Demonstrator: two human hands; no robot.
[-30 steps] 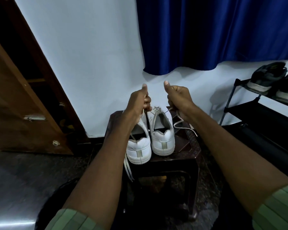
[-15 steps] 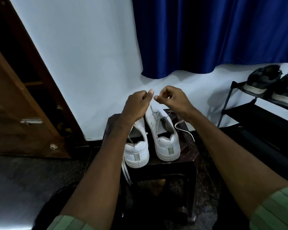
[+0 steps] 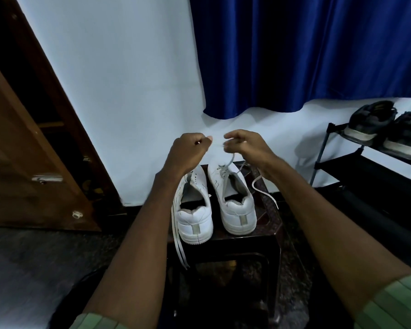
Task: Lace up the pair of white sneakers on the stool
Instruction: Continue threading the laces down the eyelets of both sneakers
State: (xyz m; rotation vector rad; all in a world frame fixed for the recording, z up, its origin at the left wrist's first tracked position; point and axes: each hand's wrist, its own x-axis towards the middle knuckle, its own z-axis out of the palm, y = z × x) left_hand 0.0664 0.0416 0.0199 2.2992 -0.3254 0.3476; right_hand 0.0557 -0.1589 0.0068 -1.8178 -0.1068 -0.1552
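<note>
Rising from the upper eyelets of the right sneaker (image 3: 235,198), a grey-white lace (image 3: 229,162) is drawn up and slightly away toward the two hands held above the pair. The lace's long axis runs steeply upward from the shoe's tongue to the right hand (image 3: 244,144), which sits almost directly over that shoe and is plainly the nearer of the two. Its fingers are curled and the lace appears to be pinched between thumb and fingertips; a second strand loops down past the wrist and trails over the stool's right edge. The left hand (image 3: 190,150) is closed into a loose fist with the thumb pressed forward, close beside the right hand, and a thin pale thread seems to bridge the gap between them, though whether the lace tip is actually held there cannot be told.

Both sneakers stand side by side, heels toward the camera, on the dark stool (image 3: 266,238). The left sneaker (image 3: 193,210) looks unlaced at the top, and its laces (image 3: 179,248) hang down off the stool's front edge beside the left forearm. By judgement, the right shoe is being threaded first, and the next pass must be brought downward, back to the eyelets lying below the fingers.
</note>
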